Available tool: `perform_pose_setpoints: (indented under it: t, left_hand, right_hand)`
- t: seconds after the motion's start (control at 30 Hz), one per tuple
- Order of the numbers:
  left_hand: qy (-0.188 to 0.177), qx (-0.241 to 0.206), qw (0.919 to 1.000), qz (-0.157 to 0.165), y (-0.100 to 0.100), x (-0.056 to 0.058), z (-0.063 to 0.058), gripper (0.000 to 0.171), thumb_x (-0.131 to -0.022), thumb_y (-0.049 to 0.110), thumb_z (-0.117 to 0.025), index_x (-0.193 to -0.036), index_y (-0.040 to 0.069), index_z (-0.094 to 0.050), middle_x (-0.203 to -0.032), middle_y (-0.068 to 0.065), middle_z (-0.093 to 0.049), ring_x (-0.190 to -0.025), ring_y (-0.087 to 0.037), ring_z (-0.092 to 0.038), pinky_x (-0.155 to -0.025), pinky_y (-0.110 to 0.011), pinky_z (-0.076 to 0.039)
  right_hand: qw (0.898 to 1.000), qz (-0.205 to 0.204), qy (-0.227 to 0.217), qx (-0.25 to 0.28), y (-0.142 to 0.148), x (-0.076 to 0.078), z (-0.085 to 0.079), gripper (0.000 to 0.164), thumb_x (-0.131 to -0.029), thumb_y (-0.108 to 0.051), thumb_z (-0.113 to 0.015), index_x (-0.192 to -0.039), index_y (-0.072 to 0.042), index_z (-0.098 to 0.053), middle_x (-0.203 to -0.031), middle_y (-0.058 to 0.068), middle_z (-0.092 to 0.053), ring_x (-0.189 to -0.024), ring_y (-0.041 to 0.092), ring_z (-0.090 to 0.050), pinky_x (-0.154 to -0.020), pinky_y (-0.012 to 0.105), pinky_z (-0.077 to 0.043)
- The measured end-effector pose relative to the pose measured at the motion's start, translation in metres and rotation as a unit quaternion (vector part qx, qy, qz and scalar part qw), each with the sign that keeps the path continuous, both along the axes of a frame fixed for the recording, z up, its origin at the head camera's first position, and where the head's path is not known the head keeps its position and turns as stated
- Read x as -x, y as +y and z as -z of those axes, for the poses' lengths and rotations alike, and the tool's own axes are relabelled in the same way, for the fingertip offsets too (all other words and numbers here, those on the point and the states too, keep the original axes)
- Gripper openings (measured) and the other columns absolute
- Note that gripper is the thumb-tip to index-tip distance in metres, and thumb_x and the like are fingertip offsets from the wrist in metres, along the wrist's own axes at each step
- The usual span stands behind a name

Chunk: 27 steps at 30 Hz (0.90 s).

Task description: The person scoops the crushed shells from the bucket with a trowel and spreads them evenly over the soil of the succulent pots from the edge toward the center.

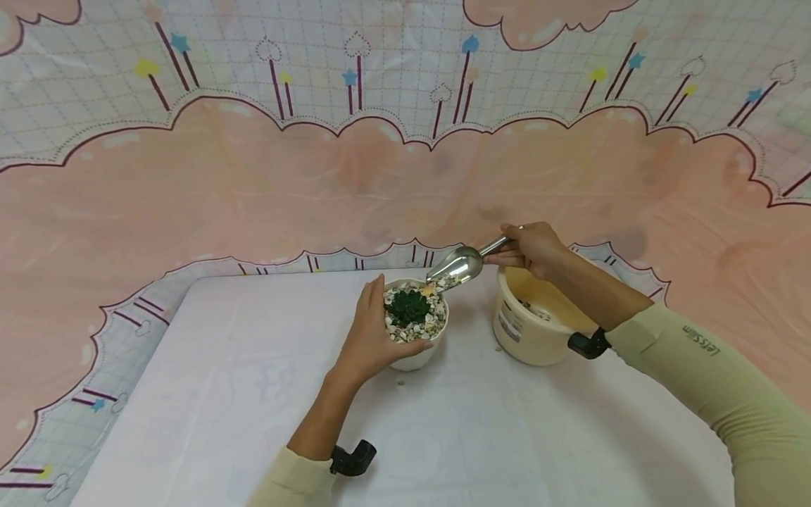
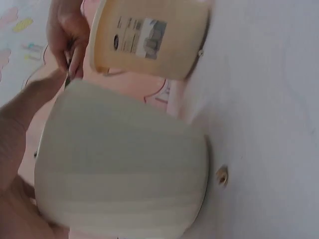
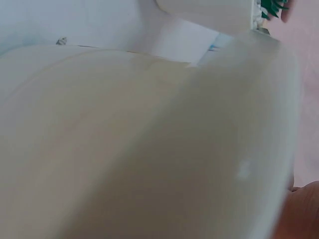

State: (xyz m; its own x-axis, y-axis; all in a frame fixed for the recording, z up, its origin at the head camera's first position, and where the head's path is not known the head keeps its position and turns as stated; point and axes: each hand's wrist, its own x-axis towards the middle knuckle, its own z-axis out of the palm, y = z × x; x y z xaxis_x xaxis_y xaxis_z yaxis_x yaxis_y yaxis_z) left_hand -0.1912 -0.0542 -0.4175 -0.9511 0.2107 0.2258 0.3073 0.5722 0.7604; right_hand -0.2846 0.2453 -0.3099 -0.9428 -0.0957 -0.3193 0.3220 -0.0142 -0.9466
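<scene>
A white flowerpot (image 1: 413, 362) stands on the table with a dark green succulent (image 1: 407, 308) amid pale pebbles (image 1: 415, 332). My left hand (image 1: 369, 341) holds the pot from the left, thumb along its near side and fingers at the far side. From the right, my right hand (image 1: 535, 248) grips the handle of a shiny metal scoop (image 1: 461, 266). The scoop tilts down to the left, its lip at the pot's rim, with pebbles at its mouth. In the left wrist view the pot's outer wall (image 2: 124, 159) fills the middle.
Right of the pot, below my right forearm, is a cream bucket (image 1: 538, 345) with some pebbles inside and a label on its wall. A small stray pebble (image 2: 222, 176) lies on the white table (image 1: 253, 394) near the pot. Behind hangs a patterned pink cloth (image 1: 317, 190).
</scene>
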Motion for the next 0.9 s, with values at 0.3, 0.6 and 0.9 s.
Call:
perform_pose_setpoints:
  t: [0.3,0.6,0.9]
  left_hand:
    - [0.023,0.024,0.9958,-0.085,0.019,-0.012,0.003,0.138,-0.067,0.046,-0.101,-0.163,-0.007,-0.016,-0.161,-0.03,-0.028,-0.148,-0.044,-0.033,-0.113,-0.056,-0.042]
    - [-0.019,0.005,0.9995,0.023,-0.002,0.003,0.001,0.139,-0.067,0.042,-0.1,-0.167,0.001,-0.014,-0.167,-0.025,-0.024,-0.152,-0.042,-0.03,-0.116,-0.06,-0.036]
    - [-0.023,-0.002,0.9992,0.034,-0.005,0.004,-0.001,0.137,-0.069,0.041,-0.099,-0.168,0.003,-0.013,-0.169,-0.022,-0.021,-0.154,-0.039,-0.026,-0.118,-0.059,-0.033]
  right_hand:
    - [1.0,0.002,-0.002,0.003,-0.001,0.0,0.001,0.037,-0.116,-0.022,-0.042,-0.121,0.013,-0.051,-0.086,0.017,-0.077,-0.076,0.025,-0.079,-0.075,0.029,-0.061]
    - [1.0,-0.003,0.005,0.007,0.0,-0.001,0.003,0.036,-0.116,-0.021,-0.041,-0.119,0.013,-0.051,-0.085,0.017,-0.076,-0.076,0.025,-0.079,-0.075,0.029,-0.061]
    - [1.0,-0.002,0.004,0.009,-0.001,-0.001,0.001,0.033,-0.116,-0.021,-0.042,-0.118,0.011,-0.052,-0.086,0.016,-0.076,-0.076,0.025,-0.079,-0.075,0.029,-0.061]
